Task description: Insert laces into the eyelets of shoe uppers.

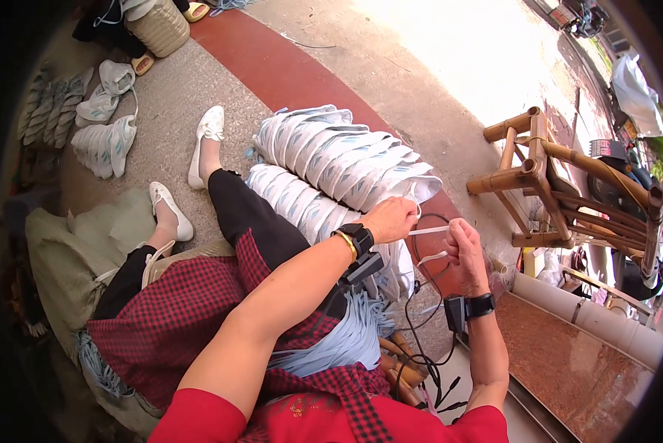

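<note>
Between my two hands a thin white strip (430, 231) is stretched taut. My left hand (389, 220) is closed on one part of it, at the front end of a long nested stack of white shoe uppers (346, 159) with pale blue marks. A loop of white cord stands up by those fingers, against the last upper. My right hand (465, 249) is closed on the other end, and a loose tail of the strip curls below it. A second nested stack of uppers (302, 196) lies alongside the first. My left hand partly hides the stacks' near end.
A bundle of light blue laces (324, 343) lies across my lap. Black cables (429, 362) hang below my right hand. To the right stand a bamboo chair (541, 177) and a brown stone slab (560, 362). More nested uppers (106, 144) sit on the floor at far left.
</note>
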Tool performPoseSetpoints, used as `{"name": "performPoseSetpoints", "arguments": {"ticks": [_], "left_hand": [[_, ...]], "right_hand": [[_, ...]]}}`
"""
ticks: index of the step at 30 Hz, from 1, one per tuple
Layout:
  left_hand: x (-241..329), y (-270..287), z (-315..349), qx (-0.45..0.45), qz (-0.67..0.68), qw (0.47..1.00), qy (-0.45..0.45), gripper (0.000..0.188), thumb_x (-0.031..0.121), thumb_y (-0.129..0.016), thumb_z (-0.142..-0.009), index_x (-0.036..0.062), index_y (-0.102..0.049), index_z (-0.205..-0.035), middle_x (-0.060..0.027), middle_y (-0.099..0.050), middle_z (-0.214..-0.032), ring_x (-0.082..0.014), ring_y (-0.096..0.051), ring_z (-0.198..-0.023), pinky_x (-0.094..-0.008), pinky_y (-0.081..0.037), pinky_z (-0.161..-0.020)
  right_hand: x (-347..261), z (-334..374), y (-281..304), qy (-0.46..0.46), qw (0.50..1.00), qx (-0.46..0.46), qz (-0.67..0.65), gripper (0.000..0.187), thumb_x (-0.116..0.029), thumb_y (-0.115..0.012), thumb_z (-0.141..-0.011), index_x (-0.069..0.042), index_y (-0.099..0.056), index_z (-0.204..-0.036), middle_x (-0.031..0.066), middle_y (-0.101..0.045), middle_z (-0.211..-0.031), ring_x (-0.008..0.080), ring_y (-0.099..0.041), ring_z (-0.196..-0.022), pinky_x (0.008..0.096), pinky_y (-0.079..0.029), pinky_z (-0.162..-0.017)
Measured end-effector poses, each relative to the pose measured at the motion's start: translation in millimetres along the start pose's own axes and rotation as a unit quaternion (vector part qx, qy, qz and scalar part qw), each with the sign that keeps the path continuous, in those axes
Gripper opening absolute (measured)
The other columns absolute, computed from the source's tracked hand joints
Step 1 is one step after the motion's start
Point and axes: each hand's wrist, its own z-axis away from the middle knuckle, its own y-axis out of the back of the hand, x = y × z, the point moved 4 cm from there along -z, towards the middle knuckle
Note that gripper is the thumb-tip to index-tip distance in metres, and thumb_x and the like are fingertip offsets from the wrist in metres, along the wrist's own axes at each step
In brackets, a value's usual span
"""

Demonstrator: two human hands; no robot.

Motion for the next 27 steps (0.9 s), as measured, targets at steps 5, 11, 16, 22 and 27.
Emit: {"name": "performPoseSetpoints", "arguments": {"ticks": [5, 11, 16, 22, 27], "left_hand": [[-5.0, -14.7, 2.0, -0.047, -0.072, 0.996, 0.012, 0.027, 0.005, -0.047, -0.081, -0.0012, -0.066, -0.099, -0.0263, -0.066, -0.089, -0.041, -0.063, -0.091, -0.0452, -0.049, -0.084], [-19.8, -20.9, 2.0, -0.123, -0.126, 0.984, 0.04, 0.037, 0.011, -0.047, -0.083, 0.0012, -0.057, -0.117, -0.0274, -0.065, -0.093, -0.0413, -0.063, -0.093, -0.0477, -0.048, -0.086], [-27.0, -13.2, 2.0, -0.084, -0.14, 0.986, 0.041, 0.022, 0.014, -0.047, -0.089, 0.0009, -0.061, -0.1, -0.0246, -0.065, -0.088, -0.0409, -0.063, -0.088, -0.0497, -0.048, -0.081], [-26.0, -1.7, -9.2, 0.025, -0.199, 0.979, 0.044, 0.021, 0.015, -0.045, -0.091, 0.001, -0.06, -0.088, -0.0236, -0.065, -0.088, -0.0402, -0.063, -0.089, -0.0493, -0.048, -0.079], [-8.2, -14.7, -4.4, -0.005, -0.24, 0.971, 0.017, 0.021, 0.014, -0.046, -0.09, 0.0001, -0.06, -0.088, -0.0226, -0.065, -0.086, -0.0402, -0.063, -0.086, -0.0486, -0.048, -0.076]], "right_hand": [[-11.2, -13.2, -23.5, -0.015, 0.996, -0.076, 0.042, 0.025, -0.026, -0.052, -0.1, -0.014, -0.045, -0.079, -0.0103, -0.032, -0.062, 0.0001, -0.025, -0.05, 0.0191, -0.016, -0.042], [-35.6, -37.5, -38.8, -0.036, 0.99, -0.087, -0.1, 0.022, -0.025, -0.048, -0.101, -0.013, -0.048, -0.082, -0.011, -0.025, -0.06, 0.0, -0.02, -0.047, 0.019, -0.012, -0.038], [-58.2, -4.3, -18.6, 0.024, 0.968, -0.073, -0.238, 0.019, -0.024, -0.046, -0.102, -0.009, -0.05, -0.091, -0.0105, -0.023, -0.059, -0.0001, -0.02, -0.046, 0.0183, -0.012, -0.036], [-13.1, 1.4, 72.7, 0.044, 0.945, 0.028, -0.323, 0.024, -0.025, -0.042, -0.103, -0.014, -0.044, -0.082, -0.0098, -0.022, -0.058, 0.0016, -0.019, -0.044, 0.0191, -0.014, -0.035], [-43.2, 2.0, 3.0, 0.062, 0.972, -0.011, -0.227, 0.027, -0.028, -0.044, -0.103, -0.013, -0.043, -0.081, -0.009, -0.022, -0.058, 0.001, -0.021, -0.045, 0.0183, -0.015, -0.036]]}}
